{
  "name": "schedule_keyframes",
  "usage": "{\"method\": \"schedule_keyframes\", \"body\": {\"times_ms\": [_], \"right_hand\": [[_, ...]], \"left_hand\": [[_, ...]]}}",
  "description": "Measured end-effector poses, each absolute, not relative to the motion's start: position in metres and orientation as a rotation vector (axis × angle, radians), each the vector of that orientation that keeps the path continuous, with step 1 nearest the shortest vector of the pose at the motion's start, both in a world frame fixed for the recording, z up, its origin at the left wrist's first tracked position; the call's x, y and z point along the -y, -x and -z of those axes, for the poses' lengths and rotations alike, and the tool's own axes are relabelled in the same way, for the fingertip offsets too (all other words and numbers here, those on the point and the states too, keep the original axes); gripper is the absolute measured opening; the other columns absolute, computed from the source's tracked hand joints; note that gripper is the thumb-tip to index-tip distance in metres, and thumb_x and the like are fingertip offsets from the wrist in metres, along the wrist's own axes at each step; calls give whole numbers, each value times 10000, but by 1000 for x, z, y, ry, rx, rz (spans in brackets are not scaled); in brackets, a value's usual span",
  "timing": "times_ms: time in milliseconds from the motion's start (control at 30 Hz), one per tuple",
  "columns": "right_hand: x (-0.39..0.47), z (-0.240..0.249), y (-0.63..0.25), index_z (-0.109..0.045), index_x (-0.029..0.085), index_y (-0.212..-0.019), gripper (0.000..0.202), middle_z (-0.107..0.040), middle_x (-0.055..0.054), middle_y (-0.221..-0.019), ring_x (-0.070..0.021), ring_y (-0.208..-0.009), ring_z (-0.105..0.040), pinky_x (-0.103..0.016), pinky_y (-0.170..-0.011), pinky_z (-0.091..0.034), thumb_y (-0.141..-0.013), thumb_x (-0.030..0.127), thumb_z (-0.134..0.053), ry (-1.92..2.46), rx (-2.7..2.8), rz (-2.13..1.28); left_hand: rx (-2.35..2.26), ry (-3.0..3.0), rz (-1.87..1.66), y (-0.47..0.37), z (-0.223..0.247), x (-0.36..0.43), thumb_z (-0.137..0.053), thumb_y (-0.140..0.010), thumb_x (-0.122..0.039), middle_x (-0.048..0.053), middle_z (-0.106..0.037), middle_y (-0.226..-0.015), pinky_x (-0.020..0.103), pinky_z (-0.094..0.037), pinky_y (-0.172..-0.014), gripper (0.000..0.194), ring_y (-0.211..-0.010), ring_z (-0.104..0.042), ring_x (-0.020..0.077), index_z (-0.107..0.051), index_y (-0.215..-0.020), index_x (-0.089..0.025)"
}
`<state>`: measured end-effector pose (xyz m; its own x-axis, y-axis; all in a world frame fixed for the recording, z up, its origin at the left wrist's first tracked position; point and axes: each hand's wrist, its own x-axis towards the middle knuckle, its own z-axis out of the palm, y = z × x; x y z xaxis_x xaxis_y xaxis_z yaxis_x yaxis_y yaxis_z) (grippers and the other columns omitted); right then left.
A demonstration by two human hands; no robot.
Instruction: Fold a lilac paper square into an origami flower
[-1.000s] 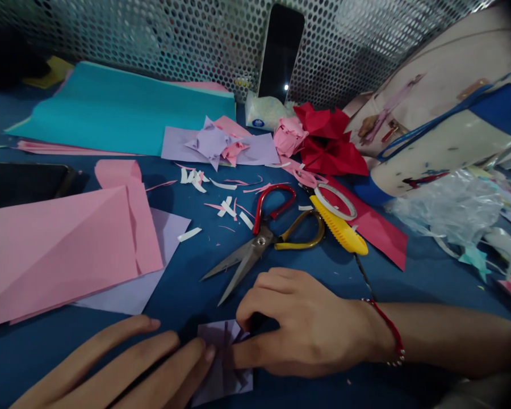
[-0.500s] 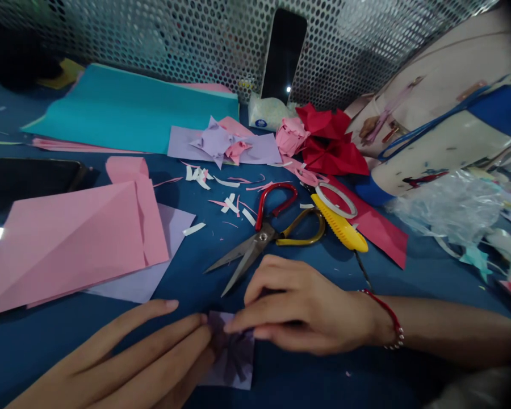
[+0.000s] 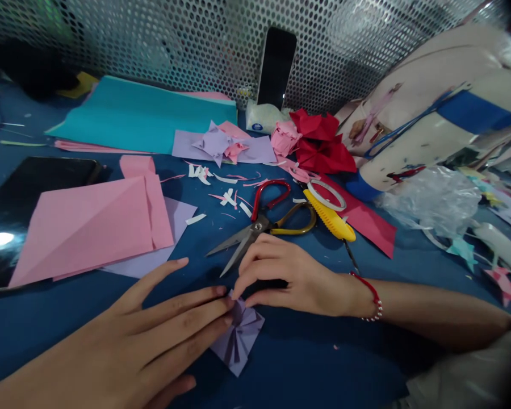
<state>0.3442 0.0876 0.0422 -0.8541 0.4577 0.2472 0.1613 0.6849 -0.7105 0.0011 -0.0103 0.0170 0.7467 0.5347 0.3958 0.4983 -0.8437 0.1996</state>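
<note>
Blue surface (image 3: 315,363) bears pleated purple paper (image 3: 238,341); my left hand (image 3: 119,343) spreads over its edge; my right hand (image 3: 298,278) bunches at its far corner, pinch uncertain; I judge creasing well along, folding unfinished.

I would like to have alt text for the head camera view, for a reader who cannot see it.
A person's left hand and right hand touch a small, pleated purple paper on a blue table. Just beyond lie open scissors and paper scraps; pink sheets lie to the left, and red folded paper farther back.
</note>
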Motion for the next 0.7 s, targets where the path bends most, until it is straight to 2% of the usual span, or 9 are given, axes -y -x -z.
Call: {"method": "schedule_keyframes", "body": {"times_ms": [100,267,400,533,600,700], "right_hand": [[-96,-40,-345,-952,240,-1375,308,-860,-68,-1201,-223,-1135,-743,-367,-1088,-600,-1276,520,-868,461,2523,-1070],[-107,-39,-346,-946,224,-1354,327,-854,-75,-1242,-219,-1159,-751,-357,-1086,-589,-1285,534,-867,350,2533,-1113],[-108,-40,-345,-942,211,-1342,369,-842,-69,-1213,-216,-1156,-750,-347,-1084,-592,-1306,558,-821,316,2489,-1064],[-104,-41,-343,-934,216,-1311,284,-836,-63,-1205,-216,-1168,-747,-341,-1090,-588,-1283,492,-876,398,2548,-1050],[-103,-40,-342,-928,222,-1318,234,-837,-66,-1228,-217,-1179,-744,-339,-1085,-586,-1273,449,-900,439,2593,-1027],[-103,-40,-341,-917,227,-1318,245,-831,-60,-1217,-218,-1167,-746,-334,-1071,-593,-1282,467,-883,438,2603,-984]], "left_hand": [[-812,-2871,-741,-5,-19,5,-388,-1422,-460,-108,-944,-1552,468,-86,-1710,576,-1441,-899,176,-560,-1971,-426],[-779,-2894,-723,-7,-21,0,-387,-1421,-454,-128,-942,-1547,439,-45,-1704,558,-1436,-893,167,-617,-1929,-445],[-785,-2878,-722,-6,-22,-2,-479,-1406,-559,-161,-938,-1545,460,-59,-1711,493,-1444,-891,164,-707,-1837,-481],[-767,-2880,-720,-3,-19,-3,-496,-1394,-636,-162,-907,-1619,456,-41,-1713,518,-1488,-881,174,-685,-1856,-497],[-765,-2864,-725,-3,-19,-2,-490,-1400,-633,-165,-897,-1634,462,-46,-1716,524,-1507,-876,172,-662,-1876,-501],[-766,-2853,-725,-5,-19,-1,-477,-1411,-577,-168,-900,-1631,475,-66,-1719,527,-1517,-871,167,-625,-1909,-491]]}}
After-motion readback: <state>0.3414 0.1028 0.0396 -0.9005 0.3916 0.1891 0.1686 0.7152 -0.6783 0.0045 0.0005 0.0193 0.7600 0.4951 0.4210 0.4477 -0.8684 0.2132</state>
